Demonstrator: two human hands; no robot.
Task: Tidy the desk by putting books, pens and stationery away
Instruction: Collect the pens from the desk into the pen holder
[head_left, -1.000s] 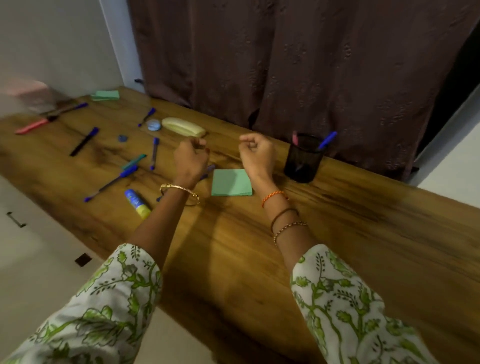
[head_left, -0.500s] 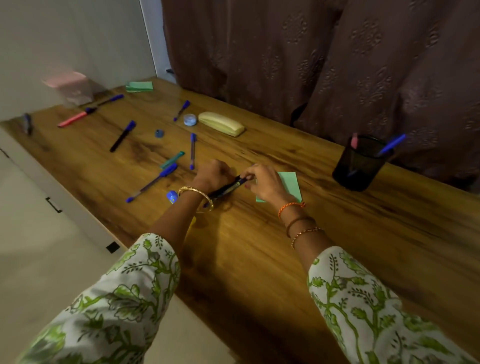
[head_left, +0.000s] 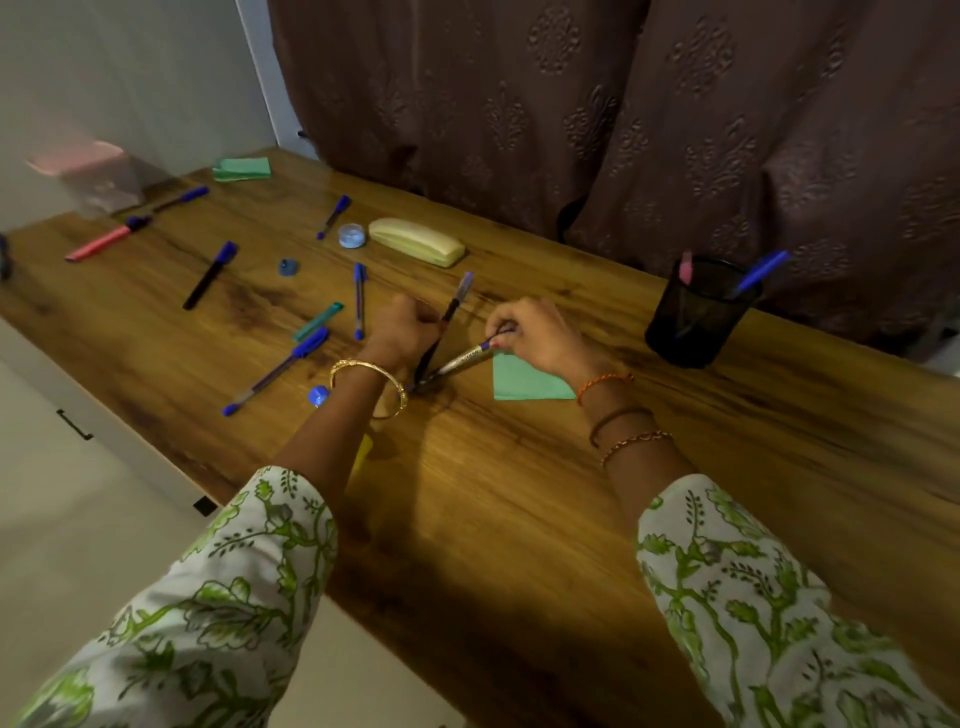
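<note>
My left hand (head_left: 402, 330) grips a dark pen (head_left: 448, 317) whose clear cap points away from me. My right hand (head_left: 535, 338) pinches a silver pen (head_left: 460, 362) near its blue end; the two pens meet at their lower tips on the wooden desk (head_left: 519, 493). A green sticky-note pad (head_left: 522, 382) lies just under my right wrist. A black mesh pen holder (head_left: 696, 312) stands at the right with a blue pen (head_left: 761, 270) and a pink item in it. Several more pens lie scattered to the left, among them a blue one (head_left: 278, 370).
A yellow-green case (head_left: 415, 241), a small round blue tub (head_left: 352, 235), a blue sharpener (head_left: 288, 267), a pink highlighter (head_left: 98, 243), a second green pad (head_left: 243, 169) and a pink box (head_left: 85, 174) lie farther left. A glue stick cap (head_left: 318, 395) peeks beside my left forearm. Brown curtain behind.
Both hands came down from a raised fist pose to the desk and took up pens; the single pen between them is now two pens spread in a V.
</note>
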